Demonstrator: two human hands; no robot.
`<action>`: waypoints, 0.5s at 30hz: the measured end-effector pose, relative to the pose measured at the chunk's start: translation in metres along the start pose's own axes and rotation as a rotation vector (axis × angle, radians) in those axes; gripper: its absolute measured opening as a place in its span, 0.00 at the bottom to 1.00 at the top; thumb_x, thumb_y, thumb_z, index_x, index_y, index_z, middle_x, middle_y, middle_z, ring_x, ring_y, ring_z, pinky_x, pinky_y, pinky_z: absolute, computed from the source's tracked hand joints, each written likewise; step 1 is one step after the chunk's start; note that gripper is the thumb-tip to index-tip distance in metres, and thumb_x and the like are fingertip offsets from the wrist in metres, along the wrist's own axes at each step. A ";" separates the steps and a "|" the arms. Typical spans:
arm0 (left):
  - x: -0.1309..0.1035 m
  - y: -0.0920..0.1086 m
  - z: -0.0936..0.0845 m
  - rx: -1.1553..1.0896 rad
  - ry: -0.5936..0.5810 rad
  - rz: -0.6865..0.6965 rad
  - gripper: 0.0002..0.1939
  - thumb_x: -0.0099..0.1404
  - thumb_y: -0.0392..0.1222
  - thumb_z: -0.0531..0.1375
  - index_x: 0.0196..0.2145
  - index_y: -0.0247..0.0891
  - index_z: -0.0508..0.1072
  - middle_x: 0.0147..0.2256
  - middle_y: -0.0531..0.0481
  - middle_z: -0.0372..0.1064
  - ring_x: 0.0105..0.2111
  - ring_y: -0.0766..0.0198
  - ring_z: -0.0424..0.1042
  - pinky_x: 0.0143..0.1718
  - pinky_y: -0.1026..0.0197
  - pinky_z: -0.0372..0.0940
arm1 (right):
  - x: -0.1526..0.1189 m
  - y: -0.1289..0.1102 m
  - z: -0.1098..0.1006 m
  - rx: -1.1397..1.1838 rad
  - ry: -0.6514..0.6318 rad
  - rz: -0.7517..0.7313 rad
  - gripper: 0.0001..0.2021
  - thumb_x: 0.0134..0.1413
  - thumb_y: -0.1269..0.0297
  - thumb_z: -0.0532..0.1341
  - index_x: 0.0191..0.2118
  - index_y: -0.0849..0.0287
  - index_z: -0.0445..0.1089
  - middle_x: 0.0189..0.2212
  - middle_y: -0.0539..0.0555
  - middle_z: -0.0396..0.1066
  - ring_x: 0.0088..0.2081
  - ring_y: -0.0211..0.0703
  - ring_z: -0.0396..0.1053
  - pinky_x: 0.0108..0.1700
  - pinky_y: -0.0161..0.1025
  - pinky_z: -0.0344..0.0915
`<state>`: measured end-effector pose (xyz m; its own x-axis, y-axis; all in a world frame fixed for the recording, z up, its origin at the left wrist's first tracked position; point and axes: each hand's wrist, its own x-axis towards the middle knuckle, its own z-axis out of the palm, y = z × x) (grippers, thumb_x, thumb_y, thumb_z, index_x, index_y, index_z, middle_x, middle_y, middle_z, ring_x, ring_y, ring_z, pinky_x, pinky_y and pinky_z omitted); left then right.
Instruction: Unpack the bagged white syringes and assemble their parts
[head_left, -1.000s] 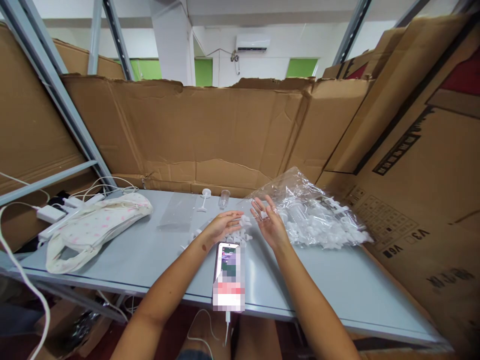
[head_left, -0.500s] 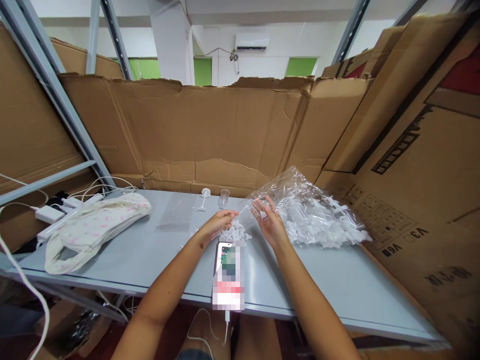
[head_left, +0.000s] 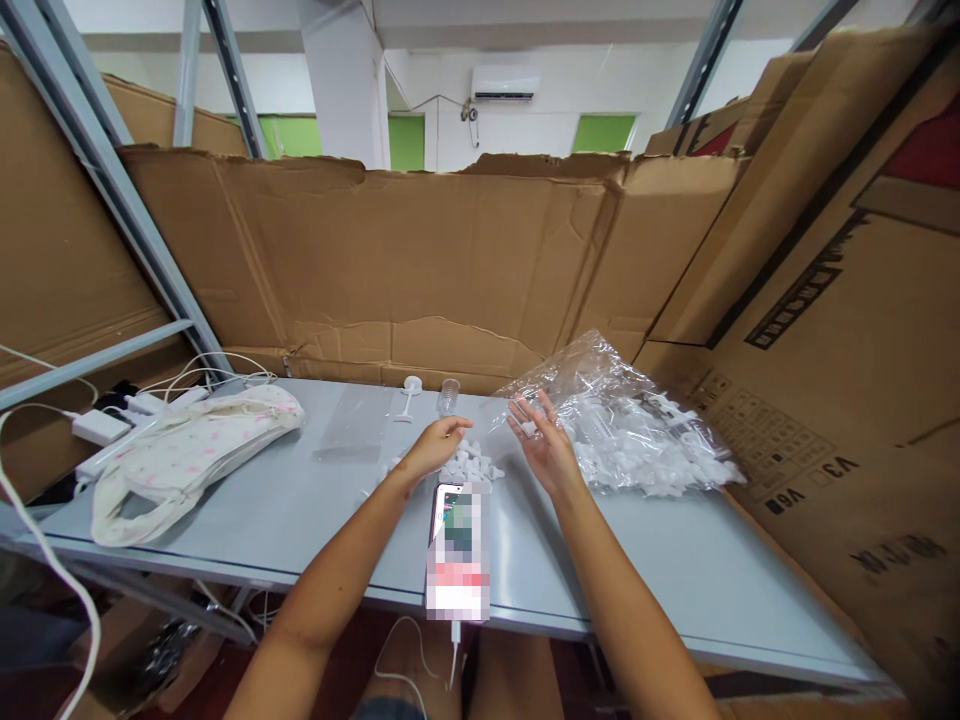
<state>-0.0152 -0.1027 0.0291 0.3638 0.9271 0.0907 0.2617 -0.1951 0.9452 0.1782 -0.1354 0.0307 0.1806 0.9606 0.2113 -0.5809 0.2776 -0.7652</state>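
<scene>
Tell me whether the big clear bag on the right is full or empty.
Partly full: white pieces fill the lower part of the clear bag, while its far end lies slack and see-through.

We note a pale grey tabletop [head_left: 675, 570] walled in at the back by a torn-edged brown cardboard panel [head_left: 450, 250], with a large printed carton [head_left: 862, 370] rising on the right and grey metal posts slanting up at both sides. Beyond the panel we see a white wall [head_left: 555, 135] with green panels [head_left: 604, 133] set low in it, a square pillar [head_left: 341, 85], and an air conditioner [head_left: 505, 83] mounted above loose cabling. Under the table we record a dark reddish floor [head_left: 330, 685]; light over the room is bright and even.
</scene>
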 end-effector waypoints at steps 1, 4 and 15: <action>0.001 -0.001 0.001 0.026 0.007 0.010 0.16 0.62 0.40 0.52 0.45 0.35 0.71 0.39 0.46 0.71 0.36 0.62 0.69 0.40 0.59 0.62 | 0.000 0.000 0.000 -0.001 -0.007 -0.004 0.23 0.46 0.59 0.65 0.50 0.44 0.63 0.49 0.49 0.70 0.53 0.44 0.65 0.59 0.50 0.55; 0.001 -0.001 0.006 -0.014 -0.004 0.059 0.14 0.61 0.38 0.53 0.42 0.35 0.74 0.40 0.46 0.72 0.39 0.60 0.70 0.44 0.58 0.62 | -0.001 -0.001 0.001 -0.013 -0.027 -0.021 0.24 0.47 0.59 0.65 0.51 0.43 0.62 0.50 0.49 0.69 0.54 0.44 0.64 0.59 0.51 0.54; -0.007 0.006 0.015 -0.761 -0.190 -0.220 0.25 0.57 0.39 0.62 0.51 0.33 0.63 0.45 0.35 0.70 0.43 0.56 0.72 0.52 0.51 0.60 | -0.008 -0.001 0.010 -0.058 -0.133 -0.067 0.23 0.50 0.60 0.63 0.53 0.44 0.61 0.54 0.51 0.65 0.56 0.44 0.61 0.60 0.51 0.50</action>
<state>-0.0029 -0.1152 0.0299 0.5382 0.8353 -0.1120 -0.3092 0.3193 0.8958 0.1694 -0.1430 0.0362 0.1084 0.9347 0.3386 -0.5232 0.3433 -0.7800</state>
